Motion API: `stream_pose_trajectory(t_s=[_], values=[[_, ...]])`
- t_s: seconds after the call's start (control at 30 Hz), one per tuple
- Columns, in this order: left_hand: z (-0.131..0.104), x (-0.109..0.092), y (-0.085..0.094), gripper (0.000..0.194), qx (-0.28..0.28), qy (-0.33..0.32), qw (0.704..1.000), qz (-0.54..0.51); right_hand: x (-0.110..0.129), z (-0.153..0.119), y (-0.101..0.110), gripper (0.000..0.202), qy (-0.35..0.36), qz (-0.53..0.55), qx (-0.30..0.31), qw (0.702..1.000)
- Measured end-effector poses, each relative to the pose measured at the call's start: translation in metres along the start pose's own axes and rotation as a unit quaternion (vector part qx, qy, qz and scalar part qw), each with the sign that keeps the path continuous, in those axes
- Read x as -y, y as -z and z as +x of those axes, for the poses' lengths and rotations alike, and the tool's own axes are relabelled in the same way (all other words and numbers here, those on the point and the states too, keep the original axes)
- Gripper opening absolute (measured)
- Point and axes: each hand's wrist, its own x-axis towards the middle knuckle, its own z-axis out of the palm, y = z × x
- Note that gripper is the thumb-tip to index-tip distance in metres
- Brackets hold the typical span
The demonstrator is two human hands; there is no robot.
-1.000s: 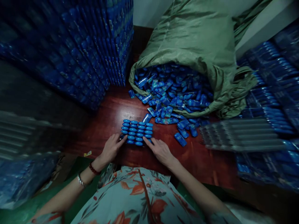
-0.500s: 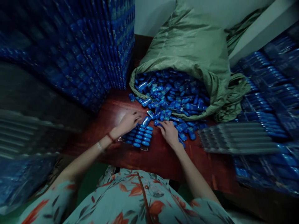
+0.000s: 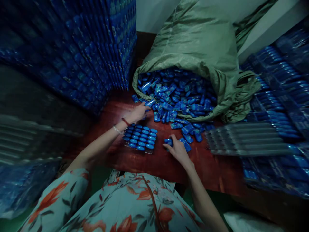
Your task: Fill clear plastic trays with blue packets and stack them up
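Note:
My left hand [image 3: 139, 112], with a red and a pale bracelet at the wrist, reaches over the far side of the tray to the edge of the pile. Its fingers are bent round a small blue bottle [image 3: 150, 102]; the grip is partly hidden. In front of it lies a clear tray [image 3: 148, 152] with rows of blue bottles [image 3: 142, 139] standing closely packed, oval ends up. My right hand [image 3: 178, 149] rests right of the tray, thumb and fingers closed round another small blue bottle [image 3: 168, 141]. A blue bottle [image 3: 185, 144] lies beside its knuckles.
A green woven sack [image 3: 193, 42] lies open, with many loose blue bottles [image 3: 178, 93] spilling onto the red-brown table [image 3: 154, 166]. Packed blue trays are stacked high at left [image 3: 96, 54] and right [image 3: 280, 96]. Empty clear trays [image 3: 246, 140] lie at right.
My left hand has moved from the tray up to the pile's edge. My right hand has drawn back towards me from the pile with a bottle. The bottle behind the tray's rows is gone from there.

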Motion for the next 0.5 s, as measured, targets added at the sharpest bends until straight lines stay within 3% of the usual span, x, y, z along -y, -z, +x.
stream_pose_trajectory(t_s=[0.1, 0.2, 0.27, 0.33, 0.4, 0.5], values=[[-0.045, 0.025, 0.03, 0.03, -0.1, 0.043, 0.994, 0.002, 0.003, -0.029, -0.005, 0.029, -0.021, 0.208, 0.003, 0.978], [-0.105, 0.048, 0.046, 0.022, -0.218, 0.107, 0.969, -0.048, 0.021, -0.05, -0.021, 0.025, 0.012, 0.283, -0.033, 0.959], [-0.146, 0.059, 0.046, 0.02, -0.252, 0.163, 0.944, -0.135, 0.032, -0.056, -0.036, 0.02, 0.072, 0.243, -0.093, 0.963], [-0.182, 0.066, 0.038, 0.027, -0.248, 0.221, 0.918, -0.216, 0.038, -0.056, -0.049, 0.021, 0.144, 0.173, -0.119, 0.967], [-0.208, 0.069, 0.025, 0.035, -0.228, 0.257, 0.899, -0.274, 0.039, -0.054, -0.056, 0.027, 0.2, 0.087, -0.108, 0.97], [-0.228, 0.066, 0.003, 0.035, -0.211, 0.253, 0.891, -0.312, 0.04, -0.05, -0.054, 0.032, 0.236, -0.068, -0.082, 0.966]])
